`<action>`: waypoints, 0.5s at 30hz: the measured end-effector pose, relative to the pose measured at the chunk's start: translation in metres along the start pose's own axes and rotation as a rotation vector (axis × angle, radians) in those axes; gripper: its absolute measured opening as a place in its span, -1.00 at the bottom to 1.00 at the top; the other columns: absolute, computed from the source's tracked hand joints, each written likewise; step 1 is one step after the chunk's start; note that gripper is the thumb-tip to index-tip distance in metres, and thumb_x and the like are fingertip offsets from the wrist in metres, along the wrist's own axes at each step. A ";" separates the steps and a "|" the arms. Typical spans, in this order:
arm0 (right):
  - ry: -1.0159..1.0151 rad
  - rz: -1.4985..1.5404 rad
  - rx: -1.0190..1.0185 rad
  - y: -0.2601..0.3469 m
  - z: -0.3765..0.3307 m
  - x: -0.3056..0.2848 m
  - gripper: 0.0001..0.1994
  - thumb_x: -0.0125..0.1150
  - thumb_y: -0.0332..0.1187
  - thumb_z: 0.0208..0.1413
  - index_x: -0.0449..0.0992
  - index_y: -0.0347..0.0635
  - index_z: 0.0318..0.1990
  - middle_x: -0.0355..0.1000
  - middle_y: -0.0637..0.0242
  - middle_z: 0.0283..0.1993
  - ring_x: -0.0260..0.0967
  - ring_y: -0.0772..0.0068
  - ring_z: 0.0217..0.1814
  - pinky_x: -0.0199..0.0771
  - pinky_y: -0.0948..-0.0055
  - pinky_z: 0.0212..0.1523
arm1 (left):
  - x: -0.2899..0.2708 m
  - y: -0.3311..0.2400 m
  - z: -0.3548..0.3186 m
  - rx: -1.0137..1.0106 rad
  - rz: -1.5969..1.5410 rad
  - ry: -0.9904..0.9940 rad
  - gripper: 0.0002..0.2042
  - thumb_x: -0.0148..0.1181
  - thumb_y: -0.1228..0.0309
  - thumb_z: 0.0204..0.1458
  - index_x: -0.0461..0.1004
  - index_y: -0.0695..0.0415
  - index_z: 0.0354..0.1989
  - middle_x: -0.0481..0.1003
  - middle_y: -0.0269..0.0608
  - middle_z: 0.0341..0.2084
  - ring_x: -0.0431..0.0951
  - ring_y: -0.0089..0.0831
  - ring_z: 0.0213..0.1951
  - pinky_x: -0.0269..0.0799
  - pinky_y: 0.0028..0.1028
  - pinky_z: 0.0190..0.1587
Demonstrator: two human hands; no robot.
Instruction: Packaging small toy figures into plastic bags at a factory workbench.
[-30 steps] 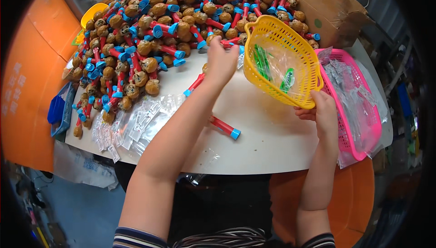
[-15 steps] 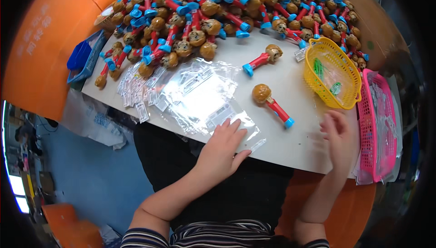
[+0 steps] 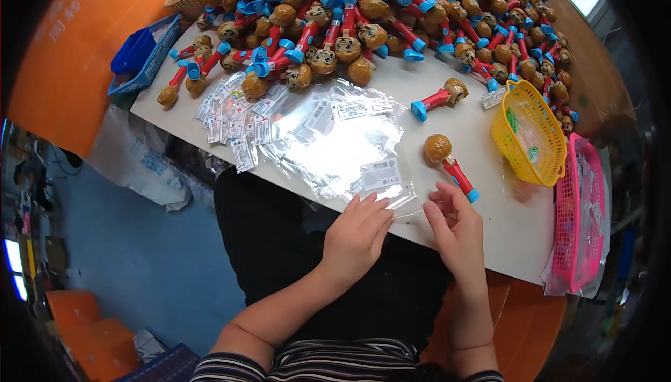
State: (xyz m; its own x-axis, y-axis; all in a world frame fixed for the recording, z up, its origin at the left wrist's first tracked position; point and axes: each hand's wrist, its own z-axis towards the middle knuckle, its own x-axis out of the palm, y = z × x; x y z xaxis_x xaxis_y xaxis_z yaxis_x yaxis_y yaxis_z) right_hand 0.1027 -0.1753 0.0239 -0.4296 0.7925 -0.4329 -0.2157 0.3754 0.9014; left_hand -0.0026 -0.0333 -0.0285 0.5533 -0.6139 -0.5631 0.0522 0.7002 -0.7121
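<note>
1. Head view, as I read it from my station: both hands work at the near edge of the white table [image 3: 489, 235], over a single clear plastic bag [image 3: 391, 190] with a white label.
2. Left hand [image 3: 356, 235]: fingers lie curled on the near end of that bag, fingertips pressing or pinching its edge; I cannot tell which.
3. Right hand [image 3: 458, 232]: fingers bent together at the bag's right-hand end, apparently pinching the film to part it; the exact grip is hidden by the fingers.
4. Toy wand [image 3: 451, 162], brown round head, red stem, blue end: lies loose on the table just beyond the right hand, not in any bag.
5. Second loose wand [image 3: 440, 97]: further in, toward the middle of the table, also unbagged.
6. Heap of the same wands [image 3: 363, 11]: fills the far edge, none bagged as far as I can see.
7. Spread of empty clear bags [image 3: 321, 130]: middle of the table; small white label slips [image 3: 234, 120] toward the left edge.
8. Yellow basket [image 3: 535, 134] and pink basket [image 3: 580, 221]: right edge; contents mostly unclear.
9. Progress, in my judgement: early in this unit, with the bag being opened and no wand inserted; the bulk of the stock remains to be packed.
</note>
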 end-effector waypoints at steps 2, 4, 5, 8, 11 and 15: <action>0.082 0.254 0.185 0.005 0.002 0.002 -0.58 0.21 -0.43 0.11 0.29 -0.36 0.10 0.47 0.17 -0.21 0.45 0.50 -0.27 0.49 0.56 -0.27 | 0.000 -0.002 -0.001 0.013 -0.019 0.000 -0.77 0.32 0.43 -0.08 0.54 0.16 -0.22 0.52 -0.08 -0.10 0.48 -0.09 0.03 0.34 -0.13 0.12; 0.158 0.507 0.371 0.006 0.005 0.006 -0.53 0.18 -0.42 0.13 0.21 -0.35 0.17 0.47 0.17 -0.22 0.46 0.50 -0.26 0.50 0.56 -0.26 | -0.004 -0.007 0.001 0.030 -0.041 0.003 -0.75 0.34 0.42 -0.09 0.54 0.15 -0.20 0.52 -0.09 -0.11 0.49 -0.09 0.02 0.33 -0.13 0.12; 0.194 0.515 0.356 0.005 0.007 0.008 -0.51 0.15 -0.44 0.15 0.16 -0.34 0.19 0.48 0.19 -0.26 0.47 0.51 -0.27 0.50 0.58 -0.27 | -0.007 -0.013 0.004 0.045 -0.062 0.030 -0.72 0.36 0.41 -0.11 0.54 0.16 -0.19 0.52 -0.07 -0.12 0.49 -0.08 0.02 0.34 -0.14 0.11; 0.229 0.532 0.333 0.003 0.011 0.013 -0.52 0.15 -0.48 0.14 0.15 -0.34 0.18 0.49 0.23 -0.36 0.48 0.54 -0.32 0.50 0.63 -0.31 | -0.014 -0.019 0.006 0.049 -0.080 0.031 -0.66 0.40 0.38 -0.16 0.52 0.18 -0.17 0.52 -0.06 -0.13 0.50 -0.07 0.00 0.36 -0.17 0.10; 0.167 0.515 0.325 0.005 0.011 0.020 -0.57 0.20 -0.55 0.07 0.23 -0.33 0.09 0.49 0.27 -0.45 0.46 0.58 -0.44 0.46 0.68 -0.43 | -0.020 -0.019 0.007 0.036 -0.045 -0.018 -0.61 0.43 0.36 -0.19 0.50 0.22 -0.17 0.52 -0.04 -0.14 0.50 -0.06 -0.02 0.38 -0.21 0.08; 0.009 0.433 0.232 0.002 0.008 0.028 -0.65 0.28 -0.58 -0.01 0.30 -0.30 -0.08 0.47 0.31 -0.52 0.41 0.65 -0.55 0.42 0.70 -0.55 | -0.020 -0.028 0.009 0.015 0.026 -0.035 -0.62 0.43 0.39 -0.22 0.49 0.23 -0.19 0.53 -0.05 -0.21 0.53 -0.08 -0.09 0.43 -0.26 0.02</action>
State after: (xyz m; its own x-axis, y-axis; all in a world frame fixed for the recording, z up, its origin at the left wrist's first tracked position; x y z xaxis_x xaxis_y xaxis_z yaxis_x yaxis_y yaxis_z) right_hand 0.0971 -0.1484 0.0141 -0.4442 0.8958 -0.0170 0.1853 0.1104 0.9765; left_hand -0.0074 -0.0369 0.0064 0.5831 -0.5828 -0.5660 0.0500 0.7211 -0.6910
